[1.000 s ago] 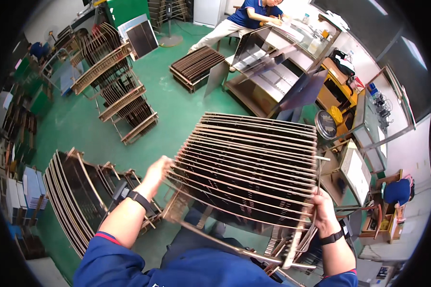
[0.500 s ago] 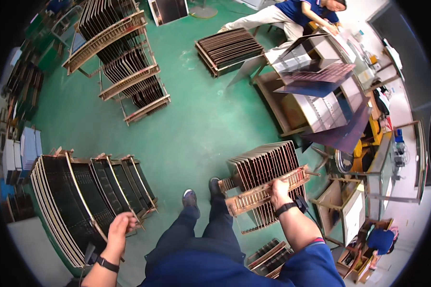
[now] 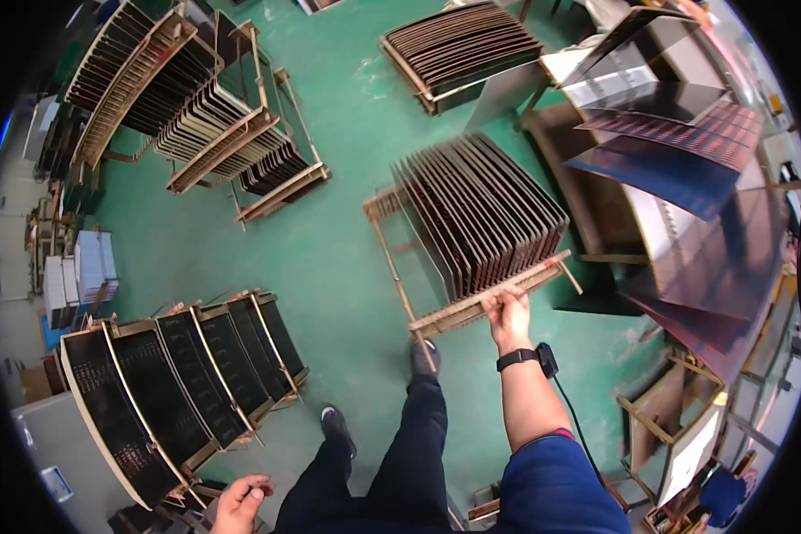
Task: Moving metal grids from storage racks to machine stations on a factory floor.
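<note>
Our right hand [image 3: 507,313] is clenched on the near wooden rail of the slatted rack [image 3: 481,214] at frame centre, its plates running up and away, while our loosely curled left hand [image 3: 243,503] hangs empty, lower left.

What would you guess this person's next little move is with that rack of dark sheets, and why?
Probably lowering the rack of dark sheets flat onto the green floor. Only the right hand grips its wooden rail, the rack looks tilted with its near edge raised, and the left hand hangs free near the row of dark panels. One hand seems too little to carry it far.
</note>
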`<state>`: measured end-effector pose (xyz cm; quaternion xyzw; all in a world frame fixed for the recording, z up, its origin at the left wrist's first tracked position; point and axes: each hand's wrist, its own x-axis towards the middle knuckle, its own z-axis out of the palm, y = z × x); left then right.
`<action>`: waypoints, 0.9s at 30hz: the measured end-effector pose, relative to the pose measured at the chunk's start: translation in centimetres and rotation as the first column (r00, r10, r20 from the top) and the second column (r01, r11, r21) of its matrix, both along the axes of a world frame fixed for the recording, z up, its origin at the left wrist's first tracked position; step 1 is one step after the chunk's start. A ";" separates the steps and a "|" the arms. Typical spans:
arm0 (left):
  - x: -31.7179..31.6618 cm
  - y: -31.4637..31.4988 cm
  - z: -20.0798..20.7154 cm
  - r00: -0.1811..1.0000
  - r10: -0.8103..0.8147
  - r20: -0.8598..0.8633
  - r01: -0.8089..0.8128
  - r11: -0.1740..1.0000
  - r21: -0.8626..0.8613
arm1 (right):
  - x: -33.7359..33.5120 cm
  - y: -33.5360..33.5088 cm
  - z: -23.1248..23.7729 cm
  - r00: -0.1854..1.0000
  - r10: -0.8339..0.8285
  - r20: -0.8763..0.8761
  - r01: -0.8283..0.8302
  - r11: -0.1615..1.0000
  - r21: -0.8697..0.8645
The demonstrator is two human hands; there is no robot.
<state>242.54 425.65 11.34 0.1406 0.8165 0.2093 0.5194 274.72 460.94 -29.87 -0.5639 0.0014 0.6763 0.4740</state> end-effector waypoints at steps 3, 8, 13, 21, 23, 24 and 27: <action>0.7 0.6 -1.3 1.000 0.018 0.006 -0.018 0.999 -0.034 | 2.9 0.1 -10.0 0.999 0.034 0.035 -0.025 0.974 -0.224; 1.4 -0.3 -1.6 0.972 0.235 0.028 -0.231 0.968 -0.101 | 0.8 -2.0 -13.0 0.970 0.238 0.054 -0.207 0.919 -0.336; -1.2 2.5 -2.1 0.980 0.104 0.167 -0.120 0.989 0.089 | 12.4 -5.8 -13.5 0.123 0.776 0.618 -0.796 0.449 -0.406; -9.1 -7.0 12.8 0.988 0.147 0.039 -0.119 0.586 0.801 | 4.6 -14.8 3.9 -0.154 0.900 0.408 -0.919 0.021 -0.393; -11.9 -11.3 18.1 0.968 0.242 -0.066 -0.014 0.314 0.949 | 1.8 -15.5 8.2 -0.231 0.831 0.506 -0.918 -0.014 -0.397; -13.3 -14.4 20.3 0.957 0.272 -0.102 0.049 0.195 0.980 | 0.2 -16.0 10.7 -0.221 0.814 0.538 -0.928 -0.006 -0.373; -13.8 -26.7 30.5 0.922 0.237 -0.307 0.303 0.053 0.951 | -10.4 -20.5 18.1 -0.258 0.762 0.594 -0.963 -0.155 -0.219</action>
